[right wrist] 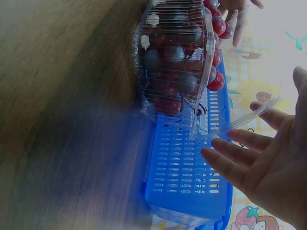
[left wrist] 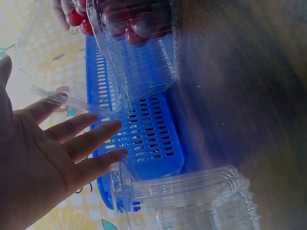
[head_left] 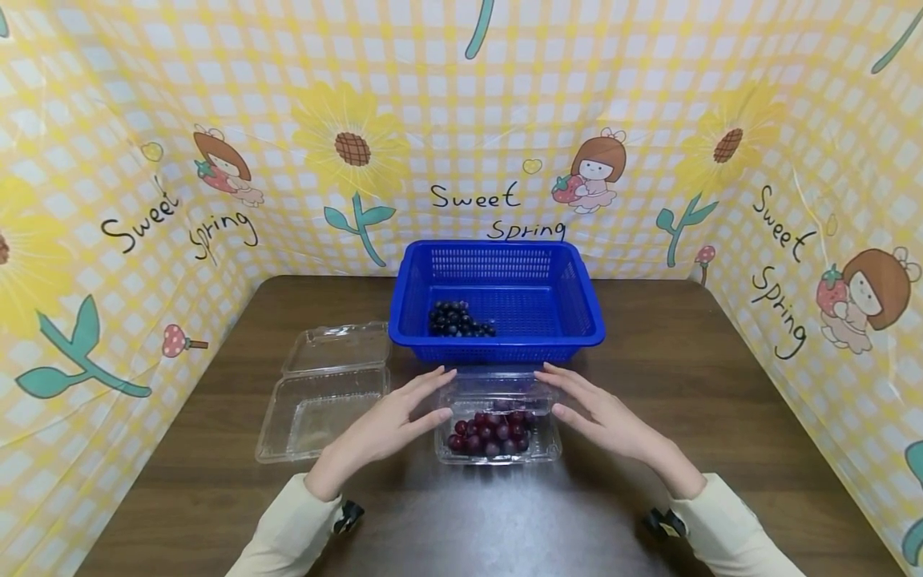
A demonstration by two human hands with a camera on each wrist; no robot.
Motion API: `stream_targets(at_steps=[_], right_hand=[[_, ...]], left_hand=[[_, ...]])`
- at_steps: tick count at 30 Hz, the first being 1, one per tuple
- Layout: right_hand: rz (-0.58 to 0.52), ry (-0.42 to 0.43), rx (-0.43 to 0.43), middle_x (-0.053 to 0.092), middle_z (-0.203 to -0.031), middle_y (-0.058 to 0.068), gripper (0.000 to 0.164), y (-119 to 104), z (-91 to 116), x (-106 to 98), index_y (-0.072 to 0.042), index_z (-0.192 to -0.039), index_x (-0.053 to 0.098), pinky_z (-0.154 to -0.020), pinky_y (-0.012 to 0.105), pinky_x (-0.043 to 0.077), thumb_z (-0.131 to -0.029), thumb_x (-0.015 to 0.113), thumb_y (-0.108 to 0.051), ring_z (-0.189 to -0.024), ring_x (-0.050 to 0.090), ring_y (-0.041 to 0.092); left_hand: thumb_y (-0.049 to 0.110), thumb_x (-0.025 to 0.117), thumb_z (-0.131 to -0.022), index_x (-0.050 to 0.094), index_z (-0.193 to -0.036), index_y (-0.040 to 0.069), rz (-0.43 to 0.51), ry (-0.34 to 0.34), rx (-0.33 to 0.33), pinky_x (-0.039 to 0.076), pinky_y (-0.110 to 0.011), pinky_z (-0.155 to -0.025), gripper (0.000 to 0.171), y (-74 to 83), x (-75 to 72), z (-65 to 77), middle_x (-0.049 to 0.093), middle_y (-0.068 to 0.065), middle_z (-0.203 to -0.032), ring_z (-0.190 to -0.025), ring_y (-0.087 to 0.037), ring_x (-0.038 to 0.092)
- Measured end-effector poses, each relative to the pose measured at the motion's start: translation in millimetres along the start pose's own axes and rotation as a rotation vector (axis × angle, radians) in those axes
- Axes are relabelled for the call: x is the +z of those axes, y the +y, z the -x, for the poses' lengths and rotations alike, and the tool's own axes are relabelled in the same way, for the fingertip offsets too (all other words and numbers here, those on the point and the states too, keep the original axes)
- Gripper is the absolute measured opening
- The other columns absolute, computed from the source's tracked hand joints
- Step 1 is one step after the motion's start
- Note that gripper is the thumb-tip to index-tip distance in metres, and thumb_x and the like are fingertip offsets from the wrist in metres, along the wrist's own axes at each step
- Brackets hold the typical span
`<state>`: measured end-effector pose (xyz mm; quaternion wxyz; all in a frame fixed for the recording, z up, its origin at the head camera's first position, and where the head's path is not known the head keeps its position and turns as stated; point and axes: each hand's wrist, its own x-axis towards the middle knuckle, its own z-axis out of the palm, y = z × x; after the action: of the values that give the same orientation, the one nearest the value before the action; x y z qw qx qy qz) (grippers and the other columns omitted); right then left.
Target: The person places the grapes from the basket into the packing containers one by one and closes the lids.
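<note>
Yellow-checked cloth [head_left: 461,104] backs a grape box [head_left: 546,450], lid [head_left: 497,385] raised

On the brown table [head_left: 476,529], the grape box sits before the blue basket [head_left: 497,344], red grapes [head_left: 493,433] inside, presumably for easy reach. Left hand [head_left: 385,425] and right hand [head_left: 613,421] flank the lid, fingers fairly straight and spread, curled round nothing; whether every tip touches, I can't tell. Having 1 hand per side probably keeps the flimsy lid from twisting.

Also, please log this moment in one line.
left hand, right hand: at raised lid; red grapes: in clear box; dark fruit: in blue basket
</note>
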<state>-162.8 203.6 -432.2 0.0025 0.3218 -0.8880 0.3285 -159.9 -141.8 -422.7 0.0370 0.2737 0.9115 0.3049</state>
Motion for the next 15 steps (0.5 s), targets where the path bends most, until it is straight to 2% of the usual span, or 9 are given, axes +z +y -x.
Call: stream_targets(at_steps=[8,15], right_hand=[[0.029,-0.009,-0.001,0.028,-0.151,-0.004,0.05,2.4,3.8,4.1,-0.031,-0.143,0.035,-0.097,0.057,0.038,-0.095,0.05,-0.034,-0.133,0.036,0.027],[0.036,-0.003,-0.015,0.03,-0.15,0.001,0.052,2.2,6.3,5.8,-0.027,-0.142,0.037,-0.096,0.055,0.04,-0.093,0.054,-0.035,-0.132,0.037,0.026]], left_hand=[[0.059,0.043,-0.09,0.027,-0.145,0.036,-0.001,-0.032,-0.035,0.033,-0.054,-0.103,0.062,-0.5,1.5,4.5,0.023,0.006,-0.152,-0.133,-0.027,0.035],[0.063,0.042,-0.088,0.024,-0.146,0.038,-0.011,-0.047,-0.069,0.035,-0.053,-0.102,0.065,-1.3,3.4,7.6,0.022,0.01,-0.152,-0.133,-0.026,0.036]])
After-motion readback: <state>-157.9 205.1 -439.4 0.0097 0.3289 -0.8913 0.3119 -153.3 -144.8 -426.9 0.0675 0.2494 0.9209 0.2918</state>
